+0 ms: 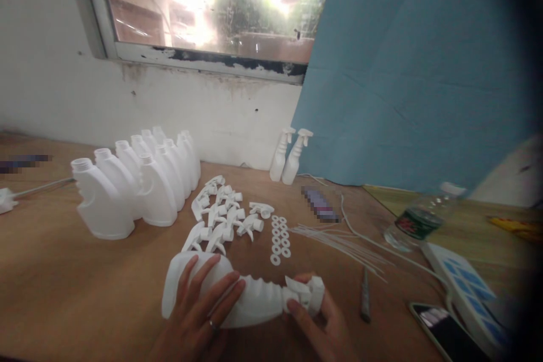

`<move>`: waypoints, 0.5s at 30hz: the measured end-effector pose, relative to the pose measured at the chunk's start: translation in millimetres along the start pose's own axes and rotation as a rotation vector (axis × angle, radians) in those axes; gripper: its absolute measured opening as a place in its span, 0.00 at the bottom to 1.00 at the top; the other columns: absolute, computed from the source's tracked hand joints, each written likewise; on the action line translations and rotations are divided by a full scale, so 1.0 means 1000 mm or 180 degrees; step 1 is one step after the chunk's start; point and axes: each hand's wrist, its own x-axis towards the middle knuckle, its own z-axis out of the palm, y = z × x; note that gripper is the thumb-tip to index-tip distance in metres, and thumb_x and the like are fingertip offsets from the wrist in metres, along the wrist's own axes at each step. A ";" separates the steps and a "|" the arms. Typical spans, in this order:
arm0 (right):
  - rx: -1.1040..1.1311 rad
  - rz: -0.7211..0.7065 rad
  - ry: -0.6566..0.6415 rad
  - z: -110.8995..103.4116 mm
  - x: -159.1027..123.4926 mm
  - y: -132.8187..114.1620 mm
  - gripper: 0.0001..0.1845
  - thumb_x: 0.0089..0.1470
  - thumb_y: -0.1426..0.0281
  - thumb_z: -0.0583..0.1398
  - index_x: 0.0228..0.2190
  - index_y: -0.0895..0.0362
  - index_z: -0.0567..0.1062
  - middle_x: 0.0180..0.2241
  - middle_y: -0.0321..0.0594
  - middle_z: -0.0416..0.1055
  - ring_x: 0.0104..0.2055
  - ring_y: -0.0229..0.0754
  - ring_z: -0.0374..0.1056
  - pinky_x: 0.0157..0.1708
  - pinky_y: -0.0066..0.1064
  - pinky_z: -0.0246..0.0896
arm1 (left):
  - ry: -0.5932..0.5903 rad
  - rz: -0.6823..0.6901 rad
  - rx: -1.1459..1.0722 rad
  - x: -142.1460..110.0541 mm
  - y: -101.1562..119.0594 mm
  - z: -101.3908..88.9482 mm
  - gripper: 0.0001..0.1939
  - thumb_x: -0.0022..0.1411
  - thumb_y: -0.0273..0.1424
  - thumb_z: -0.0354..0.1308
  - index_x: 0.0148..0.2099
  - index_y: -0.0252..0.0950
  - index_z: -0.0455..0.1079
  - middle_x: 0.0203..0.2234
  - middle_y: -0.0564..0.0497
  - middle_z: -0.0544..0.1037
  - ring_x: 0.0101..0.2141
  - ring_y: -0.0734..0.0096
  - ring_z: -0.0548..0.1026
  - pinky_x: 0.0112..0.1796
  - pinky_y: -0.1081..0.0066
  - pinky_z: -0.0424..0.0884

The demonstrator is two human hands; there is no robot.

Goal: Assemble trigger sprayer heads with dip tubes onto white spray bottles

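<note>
A white spray bottle lies on its side near the table's front edge, its neck pointing right. My left hand rests over the bottle's body with the fingers wrapped across it; a ring shows on one finger. At the neck, my right hand grips the white trigger sprayer head, thumb in front and fingers partly hidden behind. Just beyond the bottle lie several loose trigger sprayer heads. Several white ring washers sit in two rows to their right.
Open white bottles stand in rows at left. Two sprayer-topped bottles stand by the wall. Thin white tubes, a utility knife, a phone, a power strip and a water bottle lie at right.
</note>
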 end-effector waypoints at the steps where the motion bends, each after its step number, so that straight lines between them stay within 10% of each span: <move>1: 0.0029 -0.0177 -0.0107 -0.001 0.001 0.001 0.18 0.49 0.57 0.66 0.38 0.55 0.72 0.33 0.41 0.76 0.34 0.45 0.73 0.35 0.33 0.70 | 0.0014 -0.0037 -0.0013 0.000 0.000 -0.001 0.33 0.57 0.23 0.54 0.65 0.36 0.58 0.59 0.48 0.67 0.64 0.42 0.49 0.61 0.39 0.42; 15: -0.0008 0.0017 -0.0142 -0.001 0.001 0.004 0.25 0.49 0.57 0.65 0.45 0.55 0.67 0.32 0.41 0.76 0.31 0.45 0.74 0.32 0.31 0.70 | 0.0175 -0.0086 -0.0181 0.001 0.003 0.001 0.30 0.60 0.23 0.53 0.64 0.35 0.59 0.58 0.46 0.68 0.63 0.42 0.52 0.60 0.39 0.44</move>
